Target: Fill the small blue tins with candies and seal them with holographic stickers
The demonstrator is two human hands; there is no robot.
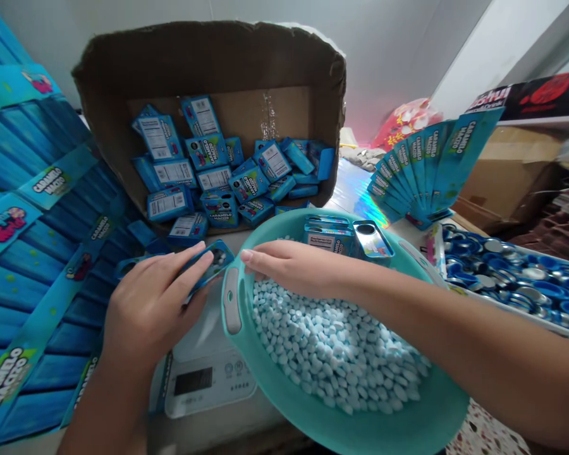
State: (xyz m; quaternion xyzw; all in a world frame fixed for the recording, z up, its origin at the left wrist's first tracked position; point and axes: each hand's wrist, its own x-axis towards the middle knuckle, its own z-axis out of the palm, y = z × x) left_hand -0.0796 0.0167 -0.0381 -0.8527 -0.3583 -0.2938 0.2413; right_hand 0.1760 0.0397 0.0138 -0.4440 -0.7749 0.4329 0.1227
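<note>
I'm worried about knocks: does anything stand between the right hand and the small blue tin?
Yes, the teal tub's rim. The right hand is over the tub with its fingertips by that rim; the tin, in the left hand, is just outside. Nothing else visible intervenes.

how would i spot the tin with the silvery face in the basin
Find the teal basin of pale tablets. Inside it, near the far rim, sit a few small blue tins. The wanted tin is rightmost, its silvery face showing a dark oval.
</note>
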